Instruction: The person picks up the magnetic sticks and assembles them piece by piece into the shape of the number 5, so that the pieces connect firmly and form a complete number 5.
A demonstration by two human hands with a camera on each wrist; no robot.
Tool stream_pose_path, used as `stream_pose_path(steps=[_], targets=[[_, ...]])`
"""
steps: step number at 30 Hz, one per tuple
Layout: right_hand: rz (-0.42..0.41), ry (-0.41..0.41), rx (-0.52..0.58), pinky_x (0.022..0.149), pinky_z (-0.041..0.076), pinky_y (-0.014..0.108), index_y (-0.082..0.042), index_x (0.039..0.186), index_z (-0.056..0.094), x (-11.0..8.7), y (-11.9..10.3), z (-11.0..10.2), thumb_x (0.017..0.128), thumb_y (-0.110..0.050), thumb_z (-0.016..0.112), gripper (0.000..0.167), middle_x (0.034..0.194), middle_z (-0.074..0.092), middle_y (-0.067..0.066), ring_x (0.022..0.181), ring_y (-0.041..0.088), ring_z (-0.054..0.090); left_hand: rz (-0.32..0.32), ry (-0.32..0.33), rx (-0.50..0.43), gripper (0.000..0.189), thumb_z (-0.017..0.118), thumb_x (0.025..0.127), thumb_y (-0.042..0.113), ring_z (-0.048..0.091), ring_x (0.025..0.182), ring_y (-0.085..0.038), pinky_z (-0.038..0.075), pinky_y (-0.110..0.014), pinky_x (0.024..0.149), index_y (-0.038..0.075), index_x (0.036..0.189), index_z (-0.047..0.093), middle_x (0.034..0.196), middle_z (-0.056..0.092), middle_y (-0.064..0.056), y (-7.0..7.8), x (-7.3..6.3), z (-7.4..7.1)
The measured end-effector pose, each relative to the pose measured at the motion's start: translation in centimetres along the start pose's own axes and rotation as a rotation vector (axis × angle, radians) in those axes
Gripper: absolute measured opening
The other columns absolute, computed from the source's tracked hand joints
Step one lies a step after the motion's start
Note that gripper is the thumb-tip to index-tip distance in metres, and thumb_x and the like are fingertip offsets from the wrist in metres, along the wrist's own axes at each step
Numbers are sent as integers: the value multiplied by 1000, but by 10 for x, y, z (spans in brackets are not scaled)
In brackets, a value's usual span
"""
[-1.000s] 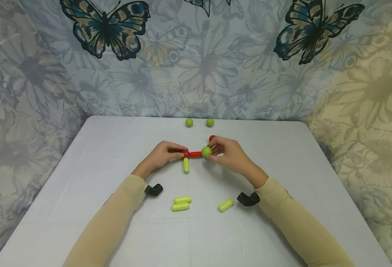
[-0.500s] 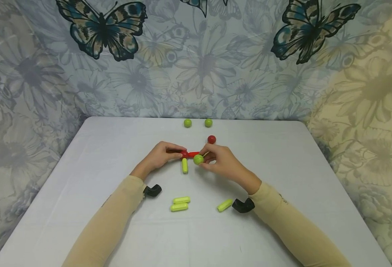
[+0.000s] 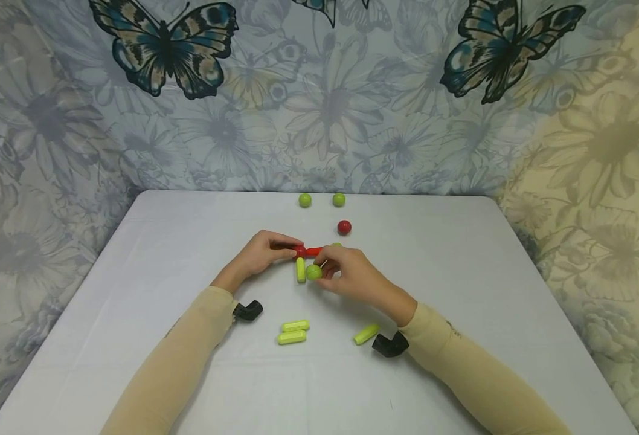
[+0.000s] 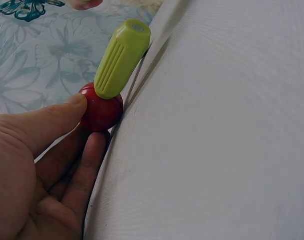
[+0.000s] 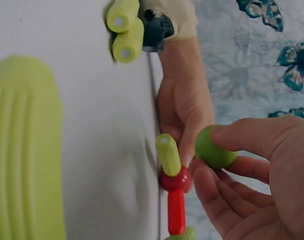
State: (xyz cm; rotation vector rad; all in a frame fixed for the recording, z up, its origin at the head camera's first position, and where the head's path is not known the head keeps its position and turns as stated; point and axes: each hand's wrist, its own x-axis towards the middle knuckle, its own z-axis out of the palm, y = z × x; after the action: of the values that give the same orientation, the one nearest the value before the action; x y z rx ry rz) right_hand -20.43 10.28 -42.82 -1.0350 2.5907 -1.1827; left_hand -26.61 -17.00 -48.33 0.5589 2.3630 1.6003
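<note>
My left hand [image 3: 265, 257] pinches a red ball [image 4: 101, 112] between thumb and fingers. From that ball a lime ribbed stick [image 4: 121, 60] points toward the near side, and a red stick [image 3: 313, 251] extends to the right. At the red stick's far end, a green piece [image 3: 337, 244] is mostly hidden behind my right hand [image 3: 354, 275]. That hand pinches a green ball [image 5: 214, 149] between thumb and fingers. In the head view the held ball appears just right of the lime stick's near end; whether they touch I cannot tell.
Two green balls [image 3: 305, 200] lie near the far table edge, with a loose red ball [image 3: 343, 228] closer in. Two lime sticks [image 3: 293, 331] lie side by side in front, and another lime stick [image 3: 365, 333] is beside the right wrist's black camera mount [image 3: 390, 344].
My right hand has moved left and nearer with the green ball, from the red stick's right end to beside the lime stick. The left hand has kept its hold.
</note>
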Motion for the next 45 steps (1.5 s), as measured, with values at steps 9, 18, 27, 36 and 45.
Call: stream_pose_path(steps=[9, 18, 27, 36, 45], targets=[[55, -69, -5, 78, 62, 31, -11, 105, 74, -2, -5, 13, 89, -5, 90, 23, 98, 73, -7, 83, 6, 70, -9, -1, 11, 27, 82, 100, 17, 68, 124, -23, 50, -47, 111, 12, 127, 82, 124, 78, -4, 1, 0, -1], [76, -109, -64, 72, 59, 28, -12, 105, 74, -5, -3, 28, 91, -13, 91, 21, 86, 71, -10, 76, 5, 67, -9, -2, 10, 27, 81, 101, 17, 67, 126, -24, 50, -47, 111, 12, 128, 82, 124, 78, -3, 0, -1, -1], [55, -72, -129, 67, 56, 28, -13, 104, 76, -2, -1, 35, 91, -16, 91, 21, 81, 68, -11, 72, 6, 62, -15, -1, 12, 27, 81, 101, 15, 68, 124, -23, 51, -45, 110, 12, 128, 82, 123, 79, -2, 1, 0, -1], [23, -35, -181, 66, 55, 25, -12, 104, 76, 3, 2, 39, 90, -17, 93, 23, 84, 68, -11, 72, 6, 60, -16, 0, 10, 27, 80, 101, 17, 68, 125, -24, 50, -46, 111, 11, 128, 82, 124, 78, -3, 2, -1, -2], [12, -36, -181, 65, 55, 25, -13, 103, 75, 4, -1, 40, 90, -18, 93, 22, 83, 67, -11, 70, 5, 60, -20, -1, 5, 28, 80, 101, 15, 68, 125, -23, 50, -46, 111, 11, 129, 82, 123, 79, -3, 4, -2, -1]])
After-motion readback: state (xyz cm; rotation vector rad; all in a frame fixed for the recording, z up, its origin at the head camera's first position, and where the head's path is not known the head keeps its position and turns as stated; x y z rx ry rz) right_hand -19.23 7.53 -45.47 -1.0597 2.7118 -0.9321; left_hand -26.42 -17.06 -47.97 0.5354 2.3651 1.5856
